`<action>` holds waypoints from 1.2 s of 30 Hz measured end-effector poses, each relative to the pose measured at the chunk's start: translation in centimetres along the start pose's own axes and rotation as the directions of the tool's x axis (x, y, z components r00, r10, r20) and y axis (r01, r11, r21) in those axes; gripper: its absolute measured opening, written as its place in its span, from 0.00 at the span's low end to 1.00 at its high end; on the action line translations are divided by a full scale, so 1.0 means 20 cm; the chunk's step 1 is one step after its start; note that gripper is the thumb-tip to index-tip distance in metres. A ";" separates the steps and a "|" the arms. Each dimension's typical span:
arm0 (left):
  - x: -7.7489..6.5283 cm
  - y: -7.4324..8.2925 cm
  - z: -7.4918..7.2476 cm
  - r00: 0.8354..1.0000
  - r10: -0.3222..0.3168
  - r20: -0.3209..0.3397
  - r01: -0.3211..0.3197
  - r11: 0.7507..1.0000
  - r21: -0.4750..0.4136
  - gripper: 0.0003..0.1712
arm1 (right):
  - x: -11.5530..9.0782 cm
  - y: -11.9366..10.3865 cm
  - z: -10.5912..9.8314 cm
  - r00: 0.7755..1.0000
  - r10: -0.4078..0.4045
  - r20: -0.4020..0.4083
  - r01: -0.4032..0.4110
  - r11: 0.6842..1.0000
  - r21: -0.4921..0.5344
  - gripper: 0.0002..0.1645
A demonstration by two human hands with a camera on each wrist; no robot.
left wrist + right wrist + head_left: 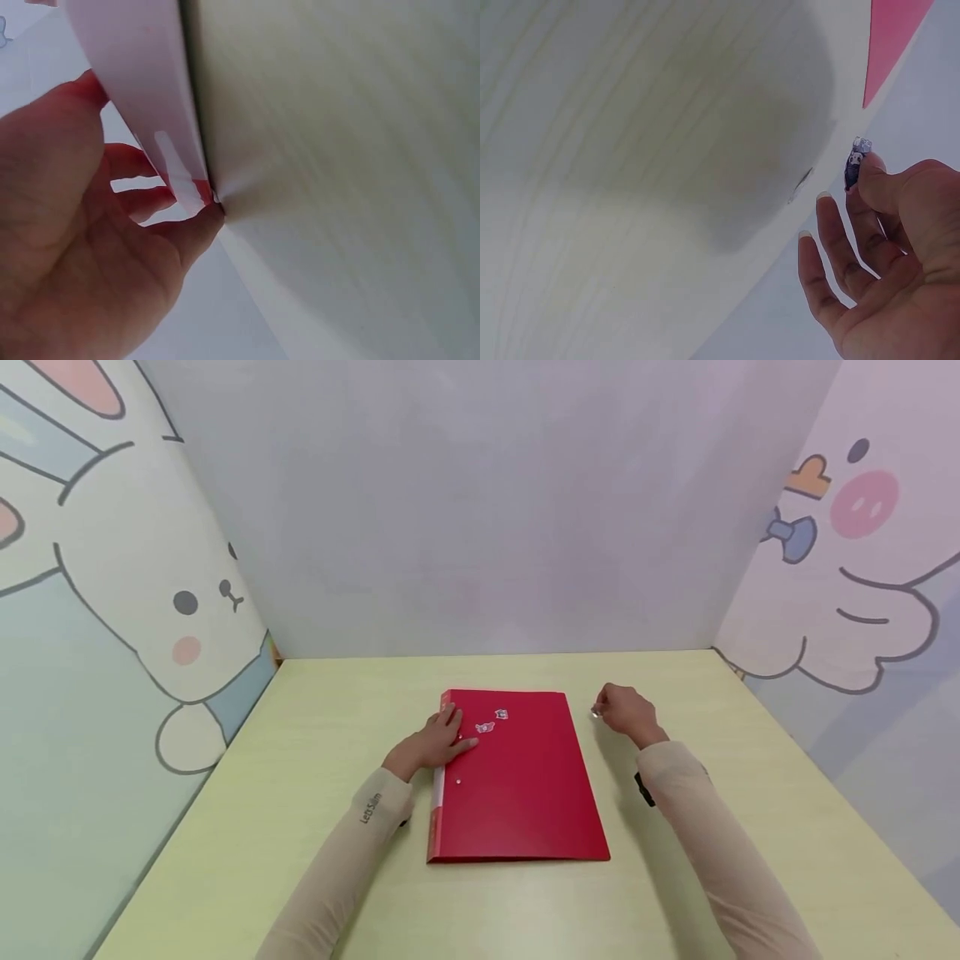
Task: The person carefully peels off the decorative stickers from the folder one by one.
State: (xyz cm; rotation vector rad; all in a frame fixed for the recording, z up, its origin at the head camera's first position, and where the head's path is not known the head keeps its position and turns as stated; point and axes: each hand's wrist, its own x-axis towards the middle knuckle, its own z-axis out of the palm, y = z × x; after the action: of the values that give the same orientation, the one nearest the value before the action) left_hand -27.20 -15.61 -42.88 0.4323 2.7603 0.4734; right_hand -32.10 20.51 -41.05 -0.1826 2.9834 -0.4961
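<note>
A red ring-binder style folder (525,785) lies closed on the table, its spine toward the left and two small stickers (485,727) on its cover. My left hand (435,743) rests across the spine edge, fingers spread over the upper left of the cover. Seen from the left wrist, the pale label on the spine (139,82) runs beside that hand's fingers. To the right of the folder, above the table, my right hand (628,710) pinches a small dark-and-silver sticker (853,161) between thumb and forefinger. The other fingers of that hand are loosely bent.
The pale wood-grain table (337,693) meets a plain grey wall (480,527) at the back. Side panels with a cartoon rabbit (142,568) and a cartoon pig (870,552) stand left and right. A small thin item (801,185) lies on the table near the right hand.
</note>
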 end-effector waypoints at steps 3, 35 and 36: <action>0.01 0.00 0.00 1.000 0.003 0.003 -0.003 1.000 0.010 0.49 | 0.00 0.02 -0.02 1.000 0.008 0.019 -0.008 1.000 -0.012 0.12; 0.01 0.02 -0.01 0.999 -0.020 0.047 0.017 0.999 0.050 0.49 | 0.01 0.25 -0.01 0.986 0.121 0.116 -0.128 0.990 0.052 0.14; 0.01 0.02 -0.01 0.999 -0.019 0.046 0.017 0.999 0.048 0.49 | 0.01 0.24 -0.02 0.985 0.129 0.114 -0.137 0.988 0.069 0.14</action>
State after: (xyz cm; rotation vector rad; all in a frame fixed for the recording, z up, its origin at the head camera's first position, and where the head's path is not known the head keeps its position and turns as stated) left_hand -27.39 -15.22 -42.65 0.4242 2.7327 0.3883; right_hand -32.76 25.16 -42.37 -0.0033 2.8406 -0.5644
